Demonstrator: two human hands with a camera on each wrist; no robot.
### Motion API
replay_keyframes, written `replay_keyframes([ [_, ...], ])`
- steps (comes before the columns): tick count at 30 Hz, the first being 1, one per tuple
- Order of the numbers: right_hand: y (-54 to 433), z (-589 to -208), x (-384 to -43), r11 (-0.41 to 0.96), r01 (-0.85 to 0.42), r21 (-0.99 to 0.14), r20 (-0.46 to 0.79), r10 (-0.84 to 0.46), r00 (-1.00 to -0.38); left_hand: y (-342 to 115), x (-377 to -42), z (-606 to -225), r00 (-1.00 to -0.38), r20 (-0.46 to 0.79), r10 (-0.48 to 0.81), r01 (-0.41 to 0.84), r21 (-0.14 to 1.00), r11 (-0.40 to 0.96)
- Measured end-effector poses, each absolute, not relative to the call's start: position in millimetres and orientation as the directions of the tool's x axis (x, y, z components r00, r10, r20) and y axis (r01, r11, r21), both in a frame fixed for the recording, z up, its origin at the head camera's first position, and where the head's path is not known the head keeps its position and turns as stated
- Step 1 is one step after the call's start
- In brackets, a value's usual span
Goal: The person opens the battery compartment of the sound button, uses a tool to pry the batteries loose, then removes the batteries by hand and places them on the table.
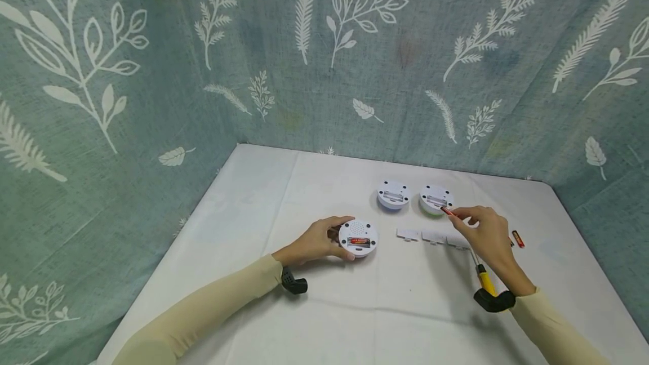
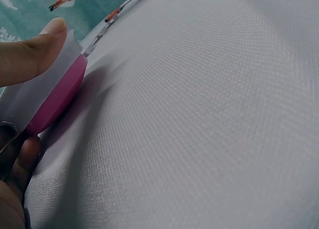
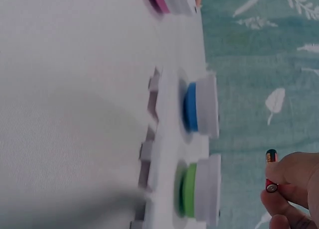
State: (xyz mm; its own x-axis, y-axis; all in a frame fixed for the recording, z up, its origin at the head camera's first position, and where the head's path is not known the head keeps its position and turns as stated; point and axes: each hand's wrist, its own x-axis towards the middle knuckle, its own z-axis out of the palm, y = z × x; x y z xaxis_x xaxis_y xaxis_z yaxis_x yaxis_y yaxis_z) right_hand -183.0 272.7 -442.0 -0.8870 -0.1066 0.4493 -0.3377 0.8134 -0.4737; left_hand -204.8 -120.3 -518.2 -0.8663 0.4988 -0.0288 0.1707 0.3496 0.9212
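My left hand grips a round white device by its side, thumb and fingers at the rim. Its underside faces up, with a red battery lying in the uncovered compartment. A pink band shows below the white part in the left wrist view. Raised above the table, my right hand pinches another red battery between thumb and fingers. In the head view that battery overlaps the edge of a similar device with a green band; the right wrist view shows it apart from the device.
Beside the green one stands a blue-banded device, its compartment also uncovered. Several white battery covers lie in a row in front. A yellow-handled screwdriver lies under my right wrist, and loose batteries are right of that hand. A patterned curtain borders the table.
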Motion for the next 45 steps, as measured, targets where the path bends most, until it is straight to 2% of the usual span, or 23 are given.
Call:
replay_keyframes([
  [9,307.8,-448.1,-179.3,0.865,-0.215,-0.453,0.426,-0.002,-0.905,-121.1,-203.8,-515.7,-0.869,-0.032,0.494,0.172,0.916,0.362],
  [16,336.4,-456.5,-172.6,0.872,-0.093,-0.48,0.366,0.103,-0.925,-121.4,-202.6,-515.1,-0.87,-0.039,0.492,0.167,0.915,0.368],
  [28,382.6,-473.7,-165.3,0.876,0.051,-0.48,0.319,0.229,-0.92,-122.3,-203.6,-515.8,-0.87,-0.035,0.493,0.174,0.912,0.372],
  [37,402.9,-483.2,-161.6,0.843,0.197,-0.501,0.221,0.344,-0.912,-122.0,-204.8,-517.1,-0.864,-0.022,0.504,0.185,0.915,0.359],
  [45,417.5,-495.1,-164.1,0.814,0.271,-0.514,0.153,0.398,-0.905,-122.0,-205.5,-517.9,-0.86,-0.016,0.51,0.194,0.914,0.356],
])
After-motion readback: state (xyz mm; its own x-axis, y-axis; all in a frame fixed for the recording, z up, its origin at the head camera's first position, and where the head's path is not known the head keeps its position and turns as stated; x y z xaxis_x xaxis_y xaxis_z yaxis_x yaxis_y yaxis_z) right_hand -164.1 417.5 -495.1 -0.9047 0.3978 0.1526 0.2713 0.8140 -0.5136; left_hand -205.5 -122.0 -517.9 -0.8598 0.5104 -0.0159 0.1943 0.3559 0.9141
